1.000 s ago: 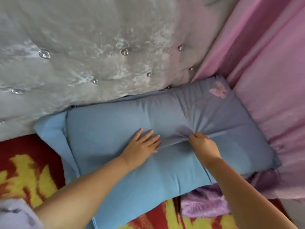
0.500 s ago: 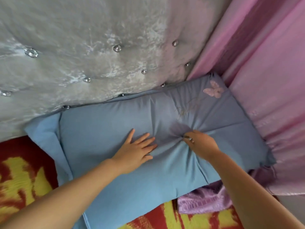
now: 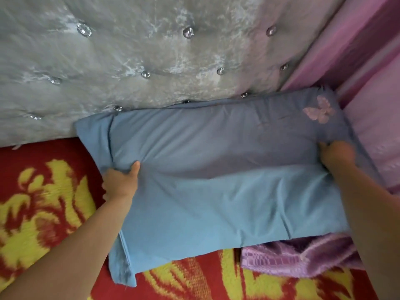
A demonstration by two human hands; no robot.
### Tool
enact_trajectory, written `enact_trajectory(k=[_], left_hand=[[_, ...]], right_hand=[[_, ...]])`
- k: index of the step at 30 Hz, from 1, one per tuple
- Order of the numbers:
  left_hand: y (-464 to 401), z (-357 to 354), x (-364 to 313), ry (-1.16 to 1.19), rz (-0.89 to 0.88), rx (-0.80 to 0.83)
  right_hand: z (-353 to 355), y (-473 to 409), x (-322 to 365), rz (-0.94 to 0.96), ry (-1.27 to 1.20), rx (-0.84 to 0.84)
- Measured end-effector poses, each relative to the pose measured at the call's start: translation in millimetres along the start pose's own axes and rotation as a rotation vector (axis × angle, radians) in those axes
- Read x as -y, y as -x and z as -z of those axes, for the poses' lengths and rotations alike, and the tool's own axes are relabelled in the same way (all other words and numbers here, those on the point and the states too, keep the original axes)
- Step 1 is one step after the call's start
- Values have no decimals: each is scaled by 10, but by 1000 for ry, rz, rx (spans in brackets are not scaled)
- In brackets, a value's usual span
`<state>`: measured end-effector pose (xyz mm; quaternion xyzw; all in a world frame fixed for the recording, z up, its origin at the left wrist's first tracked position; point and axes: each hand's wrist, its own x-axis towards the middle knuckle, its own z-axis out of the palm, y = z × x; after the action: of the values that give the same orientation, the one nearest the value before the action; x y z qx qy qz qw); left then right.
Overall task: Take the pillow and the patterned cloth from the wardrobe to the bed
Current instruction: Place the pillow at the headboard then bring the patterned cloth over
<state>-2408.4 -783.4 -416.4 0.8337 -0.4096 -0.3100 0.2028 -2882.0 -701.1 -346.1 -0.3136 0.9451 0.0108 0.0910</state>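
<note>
Pillow: the blue pillow (image 3: 216, 169) lies on the bed, its far long edge against the headboard, its right end by the pink curtain; a pink butterfly (image 3: 319, 112) is sewn near its far right corner.
Left hand: the left hand (image 3: 121, 180) is closed on the pillow's left end, thumb on top and fingers tucked under the flap, the fabric bunched at the grip.
Right hand: the right hand (image 3: 336, 153) clasps the pillow's right edge; it is blurred, fingers curled over the cloth.
Patterned cloth: a purple textured cloth (image 3: 292, 257) lies crumpled on the bed, partly under the pillow's near right corner.
Bed: a red and yellow blanket (image 3: 43, 202) covers it.
Headboard: grey tufted velvet headboard (image 3: 151, 50) with crystal buttons.
Curtain: pink curtain (image 3: 372, 72) at the right.
</note>
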Motion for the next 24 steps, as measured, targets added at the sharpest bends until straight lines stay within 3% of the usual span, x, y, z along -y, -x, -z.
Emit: enact_trajectory(k=[2, 6, 9, 12, 15, 19, 21, 24], left_hand=[[-93, 24, -5, -26, -75, 39], [-106, 243, 90, 93, -266, -173], [-130, 421, 117, 225, -276, -255], [-135, 324, 80, 138, -260, -183], [-51, 163, 89, 69, -240, -87], [-75, 211, 90, 45, -191, -77], [-115, 192, 86, -21, -182, -127], [-131, 356, -20, -1, -249, -134]], right_hand=[[-91, -5, -3, 38, 88, -28], [-67, 2, 46, 8, -11, -112], [-167, 96, 189, 29, -146, -189], [-500, 119, 259, -29, -232, -215], [-743, 50, 238, 18, -155, -202], [-622, 52, 256, 48, -38, -86], [-492, 59, 260, -35, -83, -10], [-101, 312, 416, -98, -100, -48]])
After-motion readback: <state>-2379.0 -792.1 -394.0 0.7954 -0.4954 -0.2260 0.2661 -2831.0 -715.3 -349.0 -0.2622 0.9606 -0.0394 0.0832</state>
